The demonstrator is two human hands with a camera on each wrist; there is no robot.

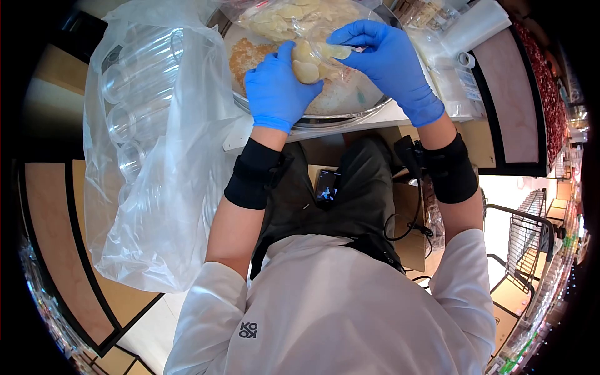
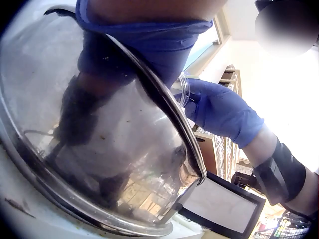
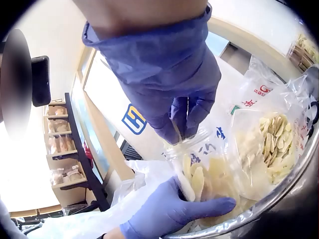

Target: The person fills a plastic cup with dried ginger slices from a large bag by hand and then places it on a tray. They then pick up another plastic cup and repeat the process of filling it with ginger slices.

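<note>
Cup (image 1: 312, 59), clear plastic, packed near its mouth with pale slices (image 3: 198, 181); held tilted above the bowl (image 1: 337, 119), seemingly so that anything dropped falls back into the steel rather than onto the counter (image 1: 400, 114). Left hand (image 1: 278, 87), blue-gloved: wrapped round the cup's lower body from below, fingers curled across the front as the right wrist view shows (image 3: 174, 211); it bears the weight and steadies the cup. Right hand (image 1: 387, 59), blue-gloved: fingertips (image 3: 184, 117) drawn together and pointing down at the cup's rim (image 2: 182, 89), pinching there; whether a slice is also caught between them cannot be told. The two hands meet at the cup, close but on opposite ends of it. Bowl: wide, polished, standing on the counter at its near edge, crumbs on its floor; its outer wall fills the left wrist view (image 2: 99, 149). Bag of slices (image 1: 294, 15): clear, printed, lying open inside the bowl on the far side, just behind the cup, probably kept there as the near supply. Bag of cups (image 1: 150, 125): large, thin, translucent, on the person's left, with empty clear cups stacked inside, within the left arm's reach.
</note>
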